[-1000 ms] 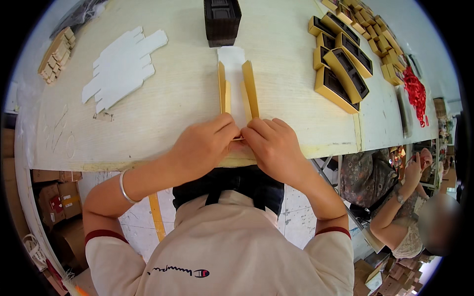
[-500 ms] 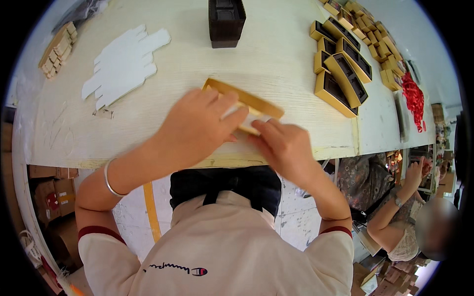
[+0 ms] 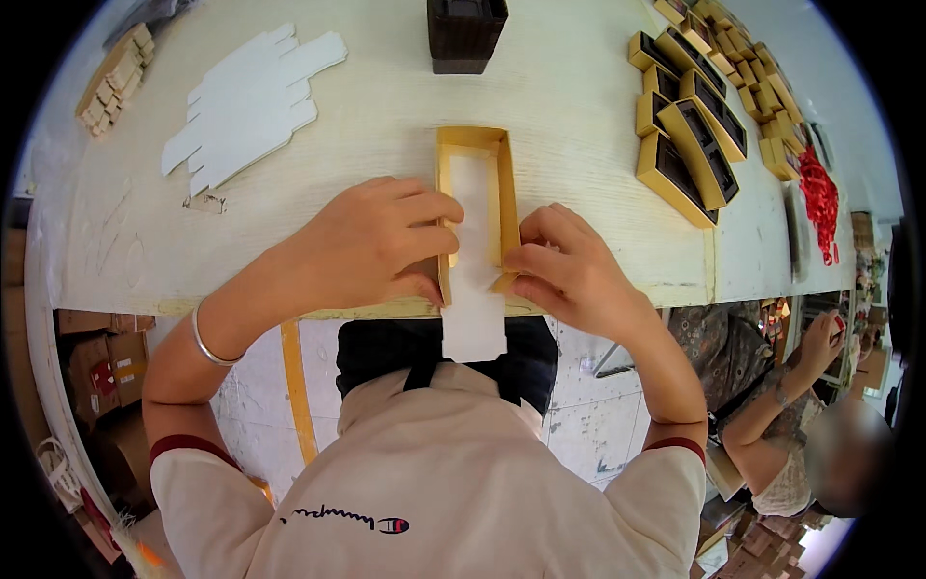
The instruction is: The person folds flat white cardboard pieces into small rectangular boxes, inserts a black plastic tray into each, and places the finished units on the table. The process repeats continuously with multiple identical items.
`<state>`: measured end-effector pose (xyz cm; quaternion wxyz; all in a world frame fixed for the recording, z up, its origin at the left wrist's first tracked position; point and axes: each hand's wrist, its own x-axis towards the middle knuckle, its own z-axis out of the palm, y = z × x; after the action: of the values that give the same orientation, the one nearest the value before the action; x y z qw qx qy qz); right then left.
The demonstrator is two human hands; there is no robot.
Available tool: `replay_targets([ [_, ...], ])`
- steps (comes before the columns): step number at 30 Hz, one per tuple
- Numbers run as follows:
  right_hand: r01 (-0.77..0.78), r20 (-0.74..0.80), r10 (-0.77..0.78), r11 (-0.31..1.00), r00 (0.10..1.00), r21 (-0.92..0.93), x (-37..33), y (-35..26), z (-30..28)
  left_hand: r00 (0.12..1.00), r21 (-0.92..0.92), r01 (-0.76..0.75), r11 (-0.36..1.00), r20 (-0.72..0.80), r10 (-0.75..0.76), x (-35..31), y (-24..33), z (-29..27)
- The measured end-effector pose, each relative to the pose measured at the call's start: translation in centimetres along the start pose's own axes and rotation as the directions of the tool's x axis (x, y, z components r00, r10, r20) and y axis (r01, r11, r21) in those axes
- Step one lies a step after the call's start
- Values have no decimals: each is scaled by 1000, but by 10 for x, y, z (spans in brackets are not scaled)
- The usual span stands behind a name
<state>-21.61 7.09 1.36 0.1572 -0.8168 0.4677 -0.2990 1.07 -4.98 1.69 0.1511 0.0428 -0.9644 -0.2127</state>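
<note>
In front of me a partly folded gold cardboard box (image 3: 473, 193) stands lengthwise on the table, its far end walled up. Its near end is unfolded, and a white flap hangs over the table's front edge. My left hand (image 3: 391, 236) grips the left wall, fingers over the inside and thumb low near the front corner. With my right hand (image 3: 564, 265) I pinch the right wall near its front end, where a small gold tab bends inward. Left of the box lies a stack of flat white cardboard blanks (image 3: 246, 106).
Gold boxes with dark inserts (image 3: 685, 125) are heaped at the right, smaller gold boxes behind them. A stack of dark inserts (image 3: 466, 34) stands at the back. Red ribbons (image 3: 818, 207) lie far right. Another person's hand (image 3: 818, 338) is beyond the table's right.
The box has turned from slanting crosswise to pointing away from me, its open end toward me. My hands have moved apart to its two side walls.
</note>
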Motion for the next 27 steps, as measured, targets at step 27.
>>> replay_targets([
  [27, -102, -146, 154, 944, 977, 313, -16, -15, 25, 908, -743, 409, 530, 273, -318, 9, 8, 6],
])
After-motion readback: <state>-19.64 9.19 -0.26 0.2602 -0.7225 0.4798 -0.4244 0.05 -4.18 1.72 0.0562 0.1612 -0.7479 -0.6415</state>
